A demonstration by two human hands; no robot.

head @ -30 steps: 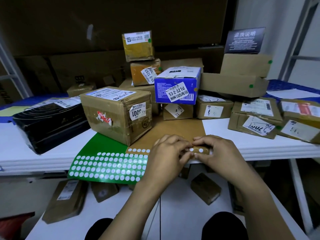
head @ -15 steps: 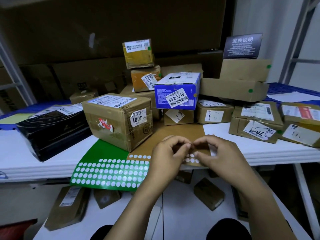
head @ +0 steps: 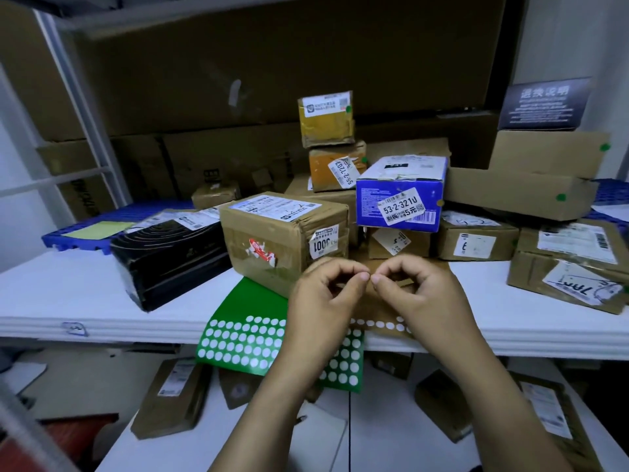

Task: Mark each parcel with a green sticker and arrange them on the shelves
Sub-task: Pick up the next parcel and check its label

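Parcels are crowding a white shelf (head: 68, 301), and a taped brown parcel (head: 282, 240) bearing a "1001" label is sitting in the middle of them. Just in front of that parcel the left hand (head: 323, 298) and the right hand (head: 425, 298) are hovering side by side. Each is curling its fingers and bringing thumb tip to forefinger tip, and the two pinches are almost touching one another. Whether either is holding a sticker cannot be told, since anything between the fingertips is too small to make out. In front of the brown parcel the green sticker sheet (head: 245, 311) is lying flat, its far edge running up to the parcel's base and its near edge hanging over the shelf lip, with rows of white circles showing across its near half. In front and to the right of the parcel, a brown sheet (head: 384, 323) with white circles is lying under the right hand. Just beside the parcel's left side a black box (head: 170, 257) is resting. Behind it and to the right, a blue box (head: 401, 195) labelled "53-2-321U" is sitting on smaller cartons. Directly behind the parcel an orange parcel (head: 335, 166) is carrying a yellow parcel (head: 326, 120), each showing a green dot. Well to the parcel's right a flat carton (head: 517, 192) is wearing a green sticker.
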